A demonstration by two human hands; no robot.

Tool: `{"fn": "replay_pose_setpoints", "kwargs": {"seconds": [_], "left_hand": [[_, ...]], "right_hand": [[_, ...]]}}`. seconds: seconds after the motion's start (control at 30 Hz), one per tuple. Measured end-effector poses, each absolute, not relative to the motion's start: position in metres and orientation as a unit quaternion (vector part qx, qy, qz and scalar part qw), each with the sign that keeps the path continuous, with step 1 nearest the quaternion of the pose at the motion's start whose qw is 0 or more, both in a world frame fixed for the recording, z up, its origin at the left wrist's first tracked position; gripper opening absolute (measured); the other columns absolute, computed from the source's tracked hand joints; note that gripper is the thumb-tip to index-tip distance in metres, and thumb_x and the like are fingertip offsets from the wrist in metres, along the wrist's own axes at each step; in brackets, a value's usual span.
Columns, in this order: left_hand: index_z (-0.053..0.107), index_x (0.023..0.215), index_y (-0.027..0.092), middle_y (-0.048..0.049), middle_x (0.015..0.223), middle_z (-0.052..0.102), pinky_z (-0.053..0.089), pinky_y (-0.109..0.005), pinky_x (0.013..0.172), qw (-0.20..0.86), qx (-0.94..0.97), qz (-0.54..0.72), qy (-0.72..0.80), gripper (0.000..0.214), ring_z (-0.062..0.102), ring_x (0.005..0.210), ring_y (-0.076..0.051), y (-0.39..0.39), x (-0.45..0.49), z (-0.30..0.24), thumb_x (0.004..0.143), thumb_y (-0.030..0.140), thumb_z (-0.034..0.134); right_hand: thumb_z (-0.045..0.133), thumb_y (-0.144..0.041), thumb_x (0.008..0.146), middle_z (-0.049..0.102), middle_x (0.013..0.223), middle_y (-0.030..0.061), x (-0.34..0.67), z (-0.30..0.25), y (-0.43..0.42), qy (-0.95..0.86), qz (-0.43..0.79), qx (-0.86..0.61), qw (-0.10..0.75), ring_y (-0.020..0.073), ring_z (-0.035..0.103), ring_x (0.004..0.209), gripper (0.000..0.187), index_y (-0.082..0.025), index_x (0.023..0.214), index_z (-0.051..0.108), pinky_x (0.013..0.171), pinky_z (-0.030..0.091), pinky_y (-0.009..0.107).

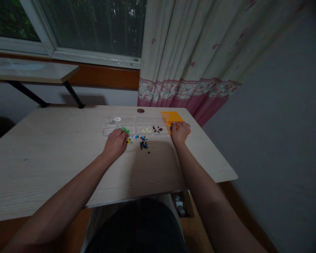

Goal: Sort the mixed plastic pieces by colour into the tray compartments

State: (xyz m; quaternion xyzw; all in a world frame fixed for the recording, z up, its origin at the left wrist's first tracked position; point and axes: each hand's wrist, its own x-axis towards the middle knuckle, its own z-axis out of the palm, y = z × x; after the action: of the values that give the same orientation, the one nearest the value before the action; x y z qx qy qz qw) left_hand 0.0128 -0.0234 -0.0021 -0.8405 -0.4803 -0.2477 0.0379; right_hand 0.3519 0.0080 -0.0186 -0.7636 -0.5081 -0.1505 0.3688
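My left hand [116,143] rests at the front edge of a clear compartment tray [106,130], its fingers bent and held together; whatever they hold, if anything, is hidden. Green pieces [125,130] lie in the compartment just beyond it, and a few yellow pieces [129,141] lie by its fingertips. Over an orange box [173,116] at the tray's right end, my right hand [181,132] has its fingers closed in a pinch. Small blue pieces show beside those fingers. Between the hands sits a loose pile of blue and dark pieces [143,144] on the table.
Pale yellow pieces [146,130] and dark brown pieces [157,129] occupy other compartments. A dark round object [140,110] lies behind the tray. At the back left stands a raised shelf [34,72] on black legs. An open drawer [183,203] is below the table's front edge.
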Motion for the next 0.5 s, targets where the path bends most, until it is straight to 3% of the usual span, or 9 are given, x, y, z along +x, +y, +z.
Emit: {"fn": "replay_pose_setpoints", "kwargs": {"seconds": [0.3, 0.5], "left_hand": [[0.064, 0.093, 0.02, -0.0099, 0.096, 0.057, 0.044, -0.041, 0.084, 0.007, -0.865, -0.236, -0.442, 0.021, 0.053, 0.096, -0.028, -0.029, 0.013, 0.003, 0.085, 0.039, 0.064], [0.063, 0.095, 0.02, -0.0092, 0.096, 0.056, 0.044, -0.041, 0.085, -0.012, -0.873, -0.228, -0.431, 0.021, 0.053, 0.096, -0.027, -0.029, 0.014, -0.001, 0.085, 0.038, 0.066]], "right_hand": [[0.038, -0.038, 0.097, 0.067, 0.104, 0.0124, 0.327, 0.001, 0.01, -0.467, -0.15, -0.74, 0.46, 0.0272, 0.049, 0.105, 0.042, -0.017, 0.099, 0.074, 0.092, 0.035, 0.041], [0.042, -0.033, 0.096, 0.068, 0.099, 0.0102, 0.27, 0.012, 0.012, -0.554, -0.139, -0.671, 0.474, 0.0246, 0.054, 0.101, 0.034, -0.021, 0.095, 0.074, 0.092, 0.037, 0.04]]}}
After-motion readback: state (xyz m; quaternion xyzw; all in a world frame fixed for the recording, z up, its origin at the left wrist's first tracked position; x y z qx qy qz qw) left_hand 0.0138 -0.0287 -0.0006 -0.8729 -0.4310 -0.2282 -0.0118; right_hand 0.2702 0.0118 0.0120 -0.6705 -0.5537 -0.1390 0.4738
